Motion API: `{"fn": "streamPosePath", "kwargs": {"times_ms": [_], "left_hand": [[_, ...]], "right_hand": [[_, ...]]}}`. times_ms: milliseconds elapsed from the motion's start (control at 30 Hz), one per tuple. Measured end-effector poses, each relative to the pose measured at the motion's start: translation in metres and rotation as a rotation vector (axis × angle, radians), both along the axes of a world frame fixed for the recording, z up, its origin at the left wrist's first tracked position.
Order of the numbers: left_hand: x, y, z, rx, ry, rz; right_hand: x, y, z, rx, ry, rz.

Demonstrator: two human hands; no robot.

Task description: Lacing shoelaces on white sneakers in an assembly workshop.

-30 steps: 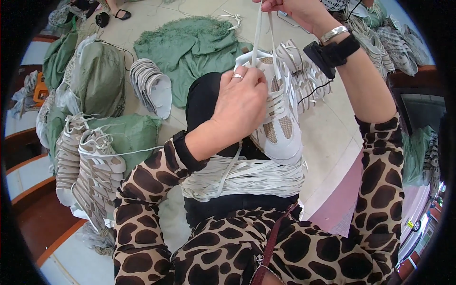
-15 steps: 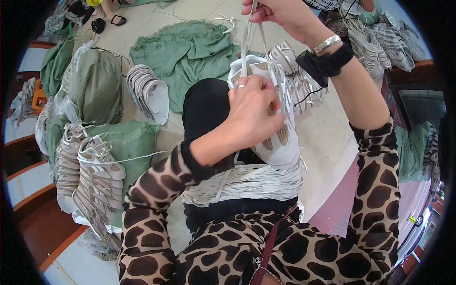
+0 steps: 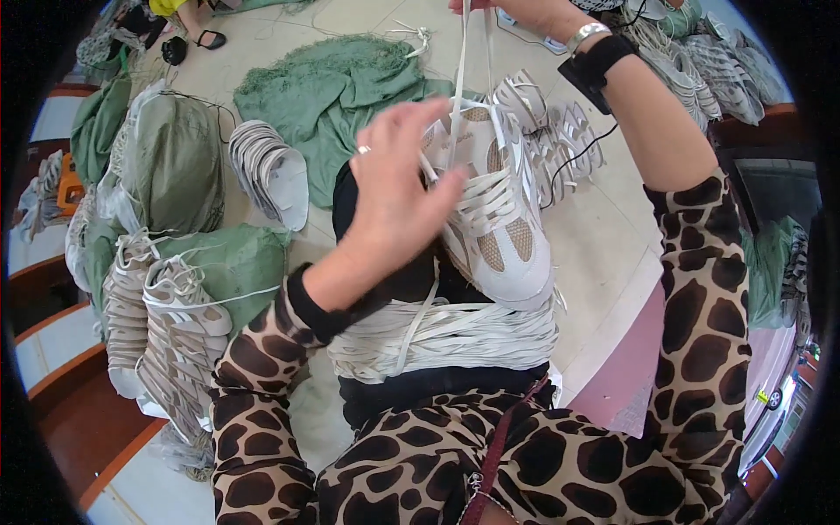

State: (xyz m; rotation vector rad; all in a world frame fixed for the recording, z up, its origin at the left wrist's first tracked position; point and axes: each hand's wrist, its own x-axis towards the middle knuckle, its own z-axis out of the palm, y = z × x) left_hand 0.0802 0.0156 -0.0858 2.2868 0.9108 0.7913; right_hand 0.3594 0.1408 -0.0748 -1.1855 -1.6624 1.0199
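A white and beige shoe upper (image 3: 521, 273) rests over my knee, its toe toward me, with white laces crossed through its front. High at the top edge, my right hand (image 3: 529, 12) pinches the shoelace (image 3: 460, 74), whose two ends run taut up from the shoe; part of that hand is cut off. My left hand (image 3: 389, 179) hovers at the left side of the upper, fingers spread and slightly blurred, apparently holding nothing. Across my lap lies a thick bundle of white laces (image 3: 464, 337).
Nested stacks of laced uppers (image 3: 179, 341) lean at the left beside green sacks (image 3: 179, 162). Stacked pale pieces (image 3: 269, 171) stand on the floor near a green cloth (image 3: 350, 96). More uppers (image 3: 564, 144) lie beyond my knee. Another person's foot (image 3: 210, 38) shows far left.
My left hand has come off the shoe's lacing, moving left and opening. My right hand has risen farther up, drawing the lace ends with it. The crossed laces are now uncovered.
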Motion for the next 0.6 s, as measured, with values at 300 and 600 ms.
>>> {"fn": "streamPosePath", "kwargs": {"times_ms": [300, 600], "left_hand": [[-0.002, 0.054, -0.012, -0.72, -0.101, -0.217], [0.032, 0.051, -0.021, -0.642, -0.235, -0.162]], "right_hand": [[-0.039, -0.015, 0.064, -0.104, -0.167, -0.206], [-0.031, -0.02, 0.066, -0.18, 0.128, -0.332]]}}
